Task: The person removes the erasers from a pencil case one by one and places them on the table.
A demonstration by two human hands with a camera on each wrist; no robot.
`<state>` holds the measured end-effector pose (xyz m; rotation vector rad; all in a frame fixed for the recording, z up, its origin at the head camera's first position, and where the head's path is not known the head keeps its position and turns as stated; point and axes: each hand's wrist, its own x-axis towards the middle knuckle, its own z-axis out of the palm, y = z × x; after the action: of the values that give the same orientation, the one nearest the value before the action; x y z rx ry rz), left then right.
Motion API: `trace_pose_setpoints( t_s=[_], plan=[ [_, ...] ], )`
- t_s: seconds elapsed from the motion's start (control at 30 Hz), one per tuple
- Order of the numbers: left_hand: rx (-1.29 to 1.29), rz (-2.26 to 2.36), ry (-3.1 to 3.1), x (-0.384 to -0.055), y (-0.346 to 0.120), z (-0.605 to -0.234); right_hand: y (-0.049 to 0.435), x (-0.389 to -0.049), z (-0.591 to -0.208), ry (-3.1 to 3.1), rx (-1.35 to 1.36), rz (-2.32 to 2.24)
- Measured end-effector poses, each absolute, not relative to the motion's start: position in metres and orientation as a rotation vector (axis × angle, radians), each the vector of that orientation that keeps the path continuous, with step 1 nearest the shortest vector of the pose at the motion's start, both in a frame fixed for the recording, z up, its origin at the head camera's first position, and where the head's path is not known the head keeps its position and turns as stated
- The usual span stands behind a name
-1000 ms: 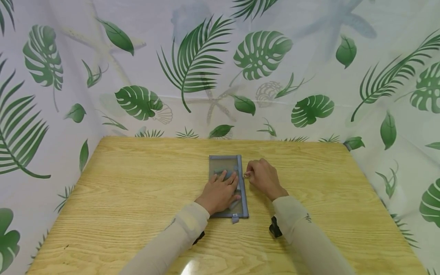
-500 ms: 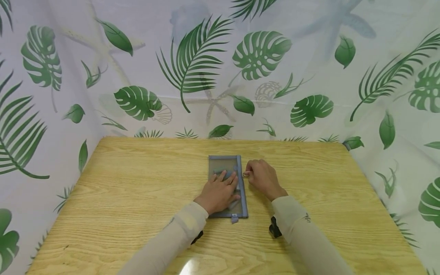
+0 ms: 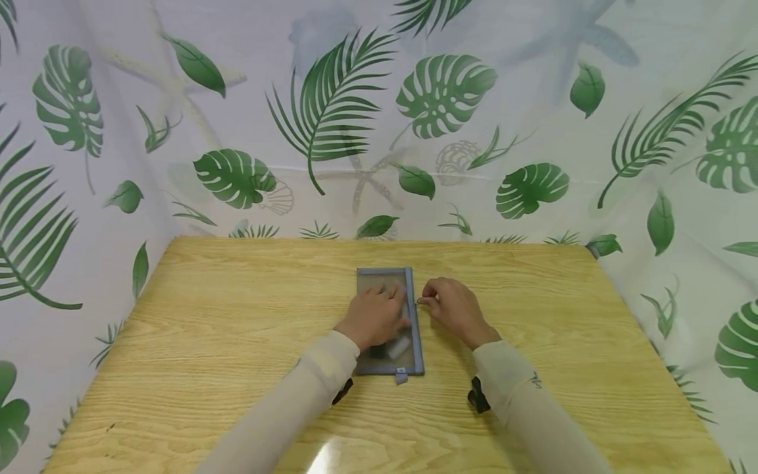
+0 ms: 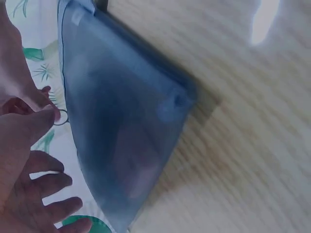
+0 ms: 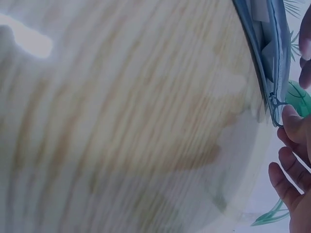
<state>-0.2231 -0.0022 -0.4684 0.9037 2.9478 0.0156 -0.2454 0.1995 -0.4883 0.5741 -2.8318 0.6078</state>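
Note:
A mesh zipper pouch (image 3: 418, 342) with grey-blue trim lies on the table, its zipper side to the right. My left hand (image 3: 372, 319) is over the pouch with fingers extended, slightly blurred; whether it touches the mesh I cannot tell. Beside the zipper edge, my right hand (image 3: 454, 308) pinches the ring zipper pull (image 4: 60, 117) between thumb and finger. The right wrist view has the zipper slider (image 5: 275, 103) near those fingers, with the pouch's edges apart above it. Dim flat items (image 3: 398, 347) show through the mesh; their kind is unclear.
The wood-grain table (image 3: 237, 309) extends around the pouch on all sides. A small fabric tab (image 3: 401, 377) sticks out at its near end. A leaf-patterned curtain (image 3: 331, 217) stands behind the table and at both sides.
My left hand has shifted a little away from me along the pouch, uncovering more of its near part. The right hand stays almost in place, still pinching the pull.

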Motion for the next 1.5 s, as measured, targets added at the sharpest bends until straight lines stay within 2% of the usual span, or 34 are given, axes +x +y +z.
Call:
trace_pose_setpoints(
  t_s=[0.37, 1.5],
  plan=[
    [0.759, 0.058, 2.941, -0.233, -0.009, -0.482, 0.193, -0.242, -0.486, -2.865, 0.603, 0.614],
    [0.770, -0.108, 2.921, -0.231, 0.002, -0.484, 0.192, -0.263, -0.498, -2.769, 0.571, 0.528]
  ],
)
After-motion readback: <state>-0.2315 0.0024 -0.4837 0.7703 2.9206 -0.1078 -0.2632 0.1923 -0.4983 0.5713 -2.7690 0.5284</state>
